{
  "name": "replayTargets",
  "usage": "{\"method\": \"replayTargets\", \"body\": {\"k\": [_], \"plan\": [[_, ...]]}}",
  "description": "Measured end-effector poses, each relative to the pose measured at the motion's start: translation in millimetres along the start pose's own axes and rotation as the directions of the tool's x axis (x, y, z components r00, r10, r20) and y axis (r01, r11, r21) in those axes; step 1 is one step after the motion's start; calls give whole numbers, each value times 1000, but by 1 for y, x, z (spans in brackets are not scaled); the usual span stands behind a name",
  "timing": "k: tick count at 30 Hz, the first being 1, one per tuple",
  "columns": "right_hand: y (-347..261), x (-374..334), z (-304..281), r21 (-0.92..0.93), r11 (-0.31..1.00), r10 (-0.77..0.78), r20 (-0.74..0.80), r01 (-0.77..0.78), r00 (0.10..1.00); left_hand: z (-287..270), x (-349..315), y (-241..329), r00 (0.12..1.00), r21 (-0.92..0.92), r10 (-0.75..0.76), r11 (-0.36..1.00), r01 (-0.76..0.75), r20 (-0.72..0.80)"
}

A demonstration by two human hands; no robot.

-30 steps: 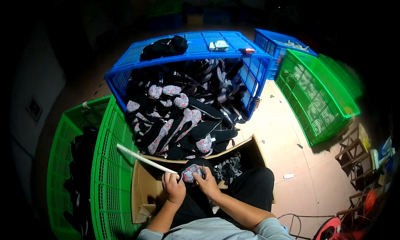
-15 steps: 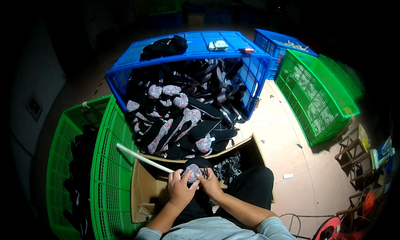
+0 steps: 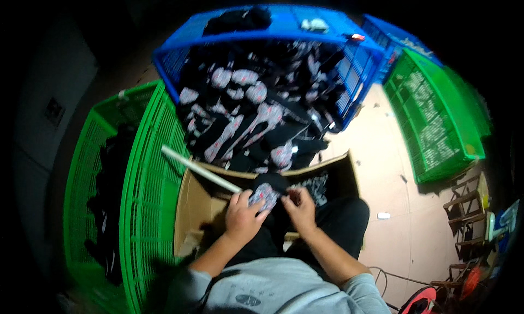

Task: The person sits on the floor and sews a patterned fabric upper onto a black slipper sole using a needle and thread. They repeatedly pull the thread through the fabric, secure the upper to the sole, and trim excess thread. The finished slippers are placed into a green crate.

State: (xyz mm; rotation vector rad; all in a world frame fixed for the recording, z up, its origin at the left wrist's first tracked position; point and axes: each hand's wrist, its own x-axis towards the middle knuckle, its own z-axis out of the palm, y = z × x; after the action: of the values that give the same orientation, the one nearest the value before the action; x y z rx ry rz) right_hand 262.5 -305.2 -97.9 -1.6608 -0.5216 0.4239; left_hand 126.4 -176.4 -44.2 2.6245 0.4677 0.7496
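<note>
My left hand (image 3: 244, 216) is closed on the near edge of a slipper-shaped cloth piece (image 3: 264, 197), black with a grey and red floral patch. The piece is above my lap, at the near side of an open cardboard box (image 3: 188, 210). Just right of it, my right hand (image 3: 300, 206) has its thumb and fingers pinched together near the black edge; what they hold is too blurred to make out. A white rod (image 3: 199, 171) slants over the box, its near end by my left hand. Dark scraps (image 3: 316, 186) lie inside the box.
Ahead, a blue crate (image 3: 289, 14) on its side is heaped with similar black and floral pieces (image 3: 267, 117). Green crates (image 3: 147, 205) stand at left, another green crate (image 3: 431, 123) at right. A wooden rack (image 3: 464, 205) stands at far right; a small white object (image 3: 383, 216) lies on the floor.
The view has tilted, so the crates sit higher in it. My right hand has drawn away from the floral patch to the right; my left hand still holds the piece.
</note>
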Motion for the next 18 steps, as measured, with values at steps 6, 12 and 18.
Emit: {"method": "replayTargets", "body": {"k": [6, 12, 18], "plan": [[11, 9, 0, -342, 940, 26, 75, 2, 997, 11, -18, -1, 996, 46, 71, 997, -68, -61], [32, 5, 4, -163, 986, 57, 236, -18, 970, 25, -18, -18, 994, -3, 20, 1000, -21, -105], [20, 1, -1, -144, 989, 96, 373, -45, 923, 42, -6, -34, 991, -76, -31, 997, 21, -132]]}}
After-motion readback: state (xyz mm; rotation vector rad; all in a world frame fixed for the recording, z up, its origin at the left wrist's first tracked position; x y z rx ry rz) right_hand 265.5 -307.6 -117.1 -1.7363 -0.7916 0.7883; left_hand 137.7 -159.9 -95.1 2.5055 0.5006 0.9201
